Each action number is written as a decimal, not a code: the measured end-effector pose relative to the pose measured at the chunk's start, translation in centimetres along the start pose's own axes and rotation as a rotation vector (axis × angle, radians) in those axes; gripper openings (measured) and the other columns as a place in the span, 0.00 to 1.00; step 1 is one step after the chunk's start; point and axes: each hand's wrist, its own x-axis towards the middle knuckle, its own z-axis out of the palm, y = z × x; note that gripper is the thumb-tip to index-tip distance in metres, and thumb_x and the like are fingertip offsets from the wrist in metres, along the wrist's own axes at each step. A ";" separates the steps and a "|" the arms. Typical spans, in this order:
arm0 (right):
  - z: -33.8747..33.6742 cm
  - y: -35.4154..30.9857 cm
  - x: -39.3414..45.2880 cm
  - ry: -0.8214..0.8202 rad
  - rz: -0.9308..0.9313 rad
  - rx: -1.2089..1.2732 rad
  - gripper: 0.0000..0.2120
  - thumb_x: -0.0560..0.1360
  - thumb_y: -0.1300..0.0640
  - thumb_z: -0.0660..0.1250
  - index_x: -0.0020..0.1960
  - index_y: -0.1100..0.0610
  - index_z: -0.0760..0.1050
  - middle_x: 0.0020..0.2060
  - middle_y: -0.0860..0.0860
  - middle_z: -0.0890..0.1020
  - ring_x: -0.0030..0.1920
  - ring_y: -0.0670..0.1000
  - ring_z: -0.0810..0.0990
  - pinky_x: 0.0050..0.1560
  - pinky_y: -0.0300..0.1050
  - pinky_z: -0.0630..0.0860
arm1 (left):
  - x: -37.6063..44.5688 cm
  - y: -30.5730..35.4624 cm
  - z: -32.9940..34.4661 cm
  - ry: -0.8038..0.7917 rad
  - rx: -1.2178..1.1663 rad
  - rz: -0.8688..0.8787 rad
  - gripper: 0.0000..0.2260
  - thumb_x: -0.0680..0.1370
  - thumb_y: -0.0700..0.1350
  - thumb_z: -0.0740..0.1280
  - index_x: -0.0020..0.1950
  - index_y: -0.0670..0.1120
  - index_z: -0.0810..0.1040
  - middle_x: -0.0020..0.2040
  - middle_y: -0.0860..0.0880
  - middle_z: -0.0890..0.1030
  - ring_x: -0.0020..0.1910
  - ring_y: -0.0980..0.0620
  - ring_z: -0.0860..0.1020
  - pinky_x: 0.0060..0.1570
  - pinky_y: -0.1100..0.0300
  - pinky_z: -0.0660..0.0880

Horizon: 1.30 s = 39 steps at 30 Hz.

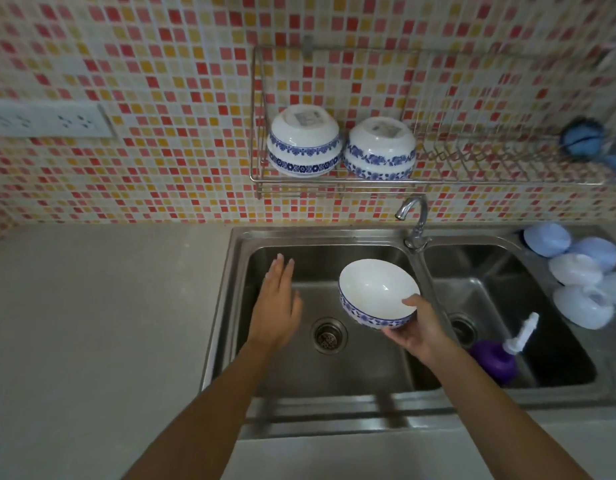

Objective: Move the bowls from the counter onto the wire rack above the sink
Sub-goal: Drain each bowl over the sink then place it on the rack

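Your right hand grips a white bowl with a blue patterned band, thumb over the near rim and fingers curled beneath its base. The bowl sits tilted, mouth facing up and toward you, in the air over the left basin of the sink, close to the divider between the two basins. Your left hand is released, fingers straight and together, palm down, hovering over the left edge of the same basin and holding nothing.

Up on the wall, the wire rack carries two matching bowls upside down at its left end: the left bowl against the rack's side wires, the second bowl just beside it, their rims almost touching. To the right of them the rack floor lies open as far as a blue scrubber at the far right end.

The tap rises between the bowl in your hand and the rack's front rail, its spout curving left. A purple pump bottle lies in the right basin. Pale blue lids are heaped on the sink's right ledge. The counter stretches left of the sink.
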 end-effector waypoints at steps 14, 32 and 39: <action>5.6 -13.1 -7.9 -0.377 -0.348 0.049 0.22 0.67 0.61 0.65 0.62 0.54 0.73 0.62 0.59 0.75 0.57 0.62 0.79 0.43 0.56 0.83 | 14.9 8.9 -7.0 0.062 0.387 0.217 0.28 0.81 0.58 0.41 0.77 0.43 0.42 0.78 0.44 0.41 0.75 0.49 0.37 0.72 0.53 0.34; 12.5 -23.0 -4.4 0.232 -1.289 -0.664 0.42 0.68 0.46 0.77 0.76 0.44 0.60 0.57 0.50 0.75 0.54 0.50 0.75 0.58 0.49 0.78 | 15.7 9.5 -8.0 -0.055 0.476 0.217 0.34 0.78 0.62 0.44 0.75 0.42 0.35 0.76 0.44 0.35 0.75 0.48 0.35 0.72 0.53 0.33; 13.6 -23.7 -2.7 0.392 -1.488 -1.238 0.42 0.69 0.44 0.74 0.77 0.46 0.57 0.65 0.65 0.65 0.55 0.64 0.76 0.58 0.55 0.78 | 15.6 9.9 -8.1 -0.027 0.459 0.221 0.34 0.79 0.61 0.44 0.75 0.43 0.34 0.76 0.45 0.35 0.75 0.49 0.35 0.72 0.53 0.33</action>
